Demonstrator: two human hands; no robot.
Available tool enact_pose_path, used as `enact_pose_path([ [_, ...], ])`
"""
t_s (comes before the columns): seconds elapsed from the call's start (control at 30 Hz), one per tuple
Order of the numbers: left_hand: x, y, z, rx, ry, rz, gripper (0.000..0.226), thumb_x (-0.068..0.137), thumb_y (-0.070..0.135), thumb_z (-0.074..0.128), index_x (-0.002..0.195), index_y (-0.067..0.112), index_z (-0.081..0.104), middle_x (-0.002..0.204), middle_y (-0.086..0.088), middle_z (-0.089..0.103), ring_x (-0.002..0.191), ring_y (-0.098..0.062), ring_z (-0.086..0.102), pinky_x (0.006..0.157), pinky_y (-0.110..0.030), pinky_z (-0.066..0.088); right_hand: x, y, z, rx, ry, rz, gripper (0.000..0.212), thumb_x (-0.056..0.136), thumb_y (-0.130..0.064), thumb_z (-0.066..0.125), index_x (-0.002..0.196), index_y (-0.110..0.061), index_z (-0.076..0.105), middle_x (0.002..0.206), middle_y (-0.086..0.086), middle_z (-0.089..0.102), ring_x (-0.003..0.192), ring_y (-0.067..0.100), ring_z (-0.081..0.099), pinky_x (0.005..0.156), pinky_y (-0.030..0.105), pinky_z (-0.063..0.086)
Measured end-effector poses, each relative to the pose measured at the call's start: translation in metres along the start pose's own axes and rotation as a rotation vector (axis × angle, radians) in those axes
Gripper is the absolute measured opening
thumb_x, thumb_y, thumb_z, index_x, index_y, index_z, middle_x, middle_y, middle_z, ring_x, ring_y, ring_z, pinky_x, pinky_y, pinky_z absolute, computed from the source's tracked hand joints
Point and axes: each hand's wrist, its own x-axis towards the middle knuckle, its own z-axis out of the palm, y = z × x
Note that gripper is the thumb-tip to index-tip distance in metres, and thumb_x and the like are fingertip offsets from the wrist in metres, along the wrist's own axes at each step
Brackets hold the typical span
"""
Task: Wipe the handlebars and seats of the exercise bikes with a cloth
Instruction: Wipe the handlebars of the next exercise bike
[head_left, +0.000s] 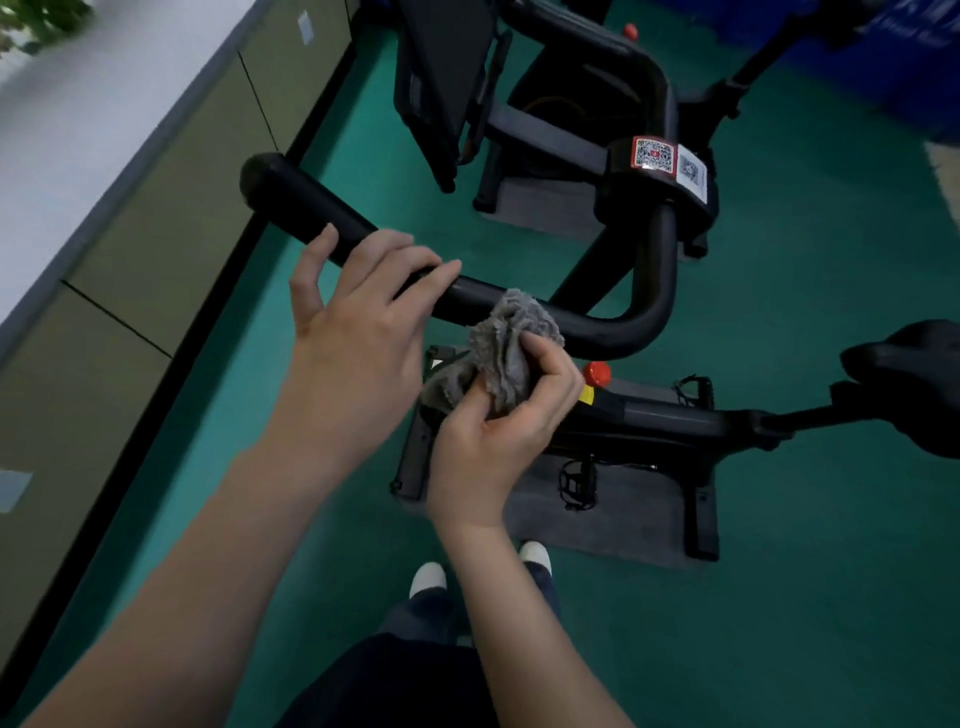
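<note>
A black curved handlebar (613, 332) of the near exercise bike runs across the middle of the view. My left hand (358, 317) lies over its left grip with fingers spread and fairly straight. My right hand (498, 421) grips a crumpled grey cloth (506, 345), which touches the handlebar's near side just right of my left hand. The bike's black seat (914, 374) is at the right edge. A second bike's handlebar (587, 36) stands behind.
The bike's frame with a red knob (596, 373) and pedals (576, 480) sits on a grey mat (623, 525) over green floor. A wall with olive panels (130, 291) runs along the left. QR stickers (653, 153) mark the handlebar stem. My shoes (428, 577) are below.
</note>
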Motion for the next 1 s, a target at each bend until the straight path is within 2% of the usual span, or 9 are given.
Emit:
enact_pose_path([
  [0.1, -0.001, -0.001, -0.002, -0.021, -0.014, 0.001, 0.037, 0.089, 0.007, 0.053, 0.125, 0.016, 0.059, 0.121, 0.001, 0.059, 0.127, -0.019, 0.044, 0.111, -0.041, 0.004, 0.01, 0.002, -0.02, -0.014, 0.077, -0.047, 0.032, 0.079, 0.019, 0.048, 0.106, 0.003, 0.052, 0.107, 0.018, 0.048, 0.104, 0.027, 0.051, 0.095, 0.037, 0.044],
  [0.23, -0.001, 0.0, -0.001, -0.031, -0.021, -0.01, 0.034, 0.091, 0.011, 0.052, 0.124, 0.016, 0.059, 0.122, 0.0, 0.059, 0.127, -0.02, 0.044, 0.111, -0.042, 0.003, 0.024, 0.005, -0.017, -0.05, 0.133, -0.043, 0.031, 0.08, 0.019, 0.048, 0.107, 0.005, 0.052, 0.109, 0.017, 0.048, 0.106, 0.027, 0.051, 0.098, 0.035, 0.043],
  [0.47, -0.001, 0.0, 0.0, -0.024, -0.027, -0.009, 0.036, 0.09, 0.01, 0.053, 0.125, 0.016, 0.058, 0.122, 0.001, 0.058, 0.129, -0.019, 0.042, 0.112, -0.043, 0.003, 0.009, -0.001, -0.005, -0.021, -0.08, -0.143, 0.04, 0.07, 0.026, 0.048, 0.105, 0.009, 0.056, 0.106, 0.019, 0.052, 0.104, 0.022, 0.052, 0.096, 0.03, 0.043],
  [0.6, -0.002, -0.001, 0.001, -0.034, -0.022, -0.01, 0.034, 0.092, 0.013, 0.05, 0.125, 0.017, 0.058, 0.122, 0.002, 0.058, 0.129, -0.018, 0.042, 0.112, -0.044, 0.003, 0.011, 0.009, -0.026, -0.027, -0.029, -0.064, 0.033, 0.08, 0.019, 0.052, 0.108, 0.004, 0.056, 0.107, 0.015, 0.054, 0.105, 0.021, 0.054, 0.096, 0.033, 0.045],
  [0.7, -0.001, 0.0, 0.002, -0.046, -0.02, -0.01, 0.034, 0.091, 0.013, 0.052, 0.125, 0.017, 0.057, 0.122, 0.002, 0.057, 0.129, -0.018, 0.04, 0.113, -0.044, 0.003, 0.002, 0.014, -0.038, -0.043, -0.193, -0.018, 0.036, 0.079, 0.02, 0.052, 0.108, -0.001, 0.058, 0.107, 0.011, 0.056, 0.105, 0.017, 0.055, 0.094, 0.033, 0.046],
  [0.77, -0.001, 0.0, 0.002, -0.048, -0.021, -0.008, 0.035, 0.091, 0.013, 0.053, 0.126, 0.017, 0.057, 0.122, 0.002, 0.057, 0.13, -0.018, 0.039, 0.113, -0.045, 0.003, -0.007, 0.02, -0.049, -0.024, -0.269, 0.089, 0.04, 0.081, 0.017, 0.053, 0.107, -0.012, 0.059, 0.108, 0.004, 0.058, 0.105, 0.015, 0.057, 0.093, 0.035, 0.048],
  [0.83, -0.001, 0.0, 0.002, -0.05, -0.022, -0.006, 0.035, 0.091, 0.014, 0.053, 0.126, 0.017, 0.057, 0.123, 0.001, 0.057, 0.13, -0.019, 0.039, 0.113, -0.046, 0.003, -0.01, 0.025, -0.06, 0.02, -0.283, 0.293, 0.035, 0.086, 0.006, 0.056, 0.106, -0.023, 0.06, 0.108, -0.001, 0.062, 0.106, 0.014, 0.06, 0.092, 0.035, 0.05],
  [0.9, -0.002, 0.0, 0.003, -0.051, -0.017, -0.005, 0.035, 0.091, 0.014, 0.054, 0.126, 0.017, 0.057, 0.123, 0.001, 0.057, 0.13, -0.019, 0.039, 0.113, -0.046, 0.003, -0.006, 0.029, -0.063, 0.091, -0.278, 0.516, 0.029, 0.09, -0.006, 0.06, 0.104, -0.031, 0.061, 0.107, -0.007, 0.066, 0.104, 0.009, 0.062, 0.09, 0.028, 0.051],
  [1.0, -0.001, 0.0, 0.004, -0.049, -0.01, -0.003, 0.036, 0.09, 0.015, 0.055, 0.126, 0.017, 0.057, 0.122, 0.0, 0.057, 0.13, -0.02, 0.039, 0.113, -0.046, 0.003, 0.009, 0.032, -0.049, 0.197, -0.28, 0.696, 0.022, 0.09, -0.01, 0.061, 0.104, -0.027, 0.062, 0.107, -0.006, 0.068, 0.103, 0.007, 0.064, 0.086, 0.02, 0.052],
])
